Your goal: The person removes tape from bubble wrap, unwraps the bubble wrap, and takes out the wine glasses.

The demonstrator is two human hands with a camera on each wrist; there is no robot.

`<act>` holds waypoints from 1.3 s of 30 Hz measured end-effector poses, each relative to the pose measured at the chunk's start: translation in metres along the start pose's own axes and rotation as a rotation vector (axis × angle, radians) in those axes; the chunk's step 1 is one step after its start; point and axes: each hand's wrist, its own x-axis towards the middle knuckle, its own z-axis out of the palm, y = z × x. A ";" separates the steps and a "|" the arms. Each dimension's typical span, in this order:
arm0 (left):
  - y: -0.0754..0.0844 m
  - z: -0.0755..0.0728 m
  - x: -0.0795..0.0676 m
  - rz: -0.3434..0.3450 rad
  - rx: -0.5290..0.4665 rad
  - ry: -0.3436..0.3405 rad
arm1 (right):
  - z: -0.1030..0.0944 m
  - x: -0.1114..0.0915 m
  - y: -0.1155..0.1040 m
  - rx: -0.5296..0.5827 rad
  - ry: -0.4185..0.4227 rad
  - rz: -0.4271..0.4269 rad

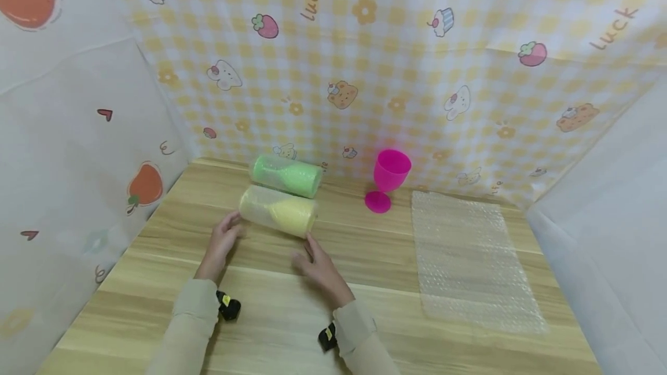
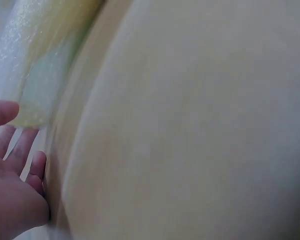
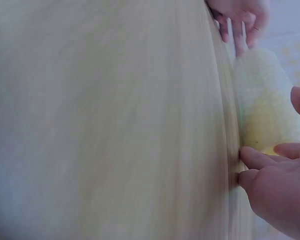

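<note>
A yellow goblet [image 1: 285,214] lies on its side, rolled in clear bubble wrap. My left hand [image 1: 224,242] is at its stem end, the fingers loosely extended and the fingertips right at the wrap in the left wrist view. At the cup end is my right hand [image 1: 320,268], its fingertips right by the rim and the thumb apart from the fingers. Just behind lies a green goblet [image 1: 286,175], also rolled in bubble wrap. To the right a bright pink goblet [image 1: 391,172] stands upright and unwrapped.
A flat sheet of bubble wrap [image 1: 474,259] lies on the right side of the wooden table [image 1: 281,328]. A yellow checked cloth [image 1: 323,62] hangs along the back edge, with white cloth at both sides. Each wrist wears a small black camera [image 1: 229,308].
</note>
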 end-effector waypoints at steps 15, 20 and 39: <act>-0.020 0.021 -0.078 0.154 0.181 -0.405 | -0.062 -0.061 0.014 -0.166 0.273 0.146; -0.025 0.035 -0.097 0.265 0.147 -0.647 | -0.083 -0.079 0.023 -0.150 0.325 0.142; -0.010 0.076 -0.097 -0.040 -0.036 -0.281 | -0.094 -0.096 0.026 -0.008 0.307 0.107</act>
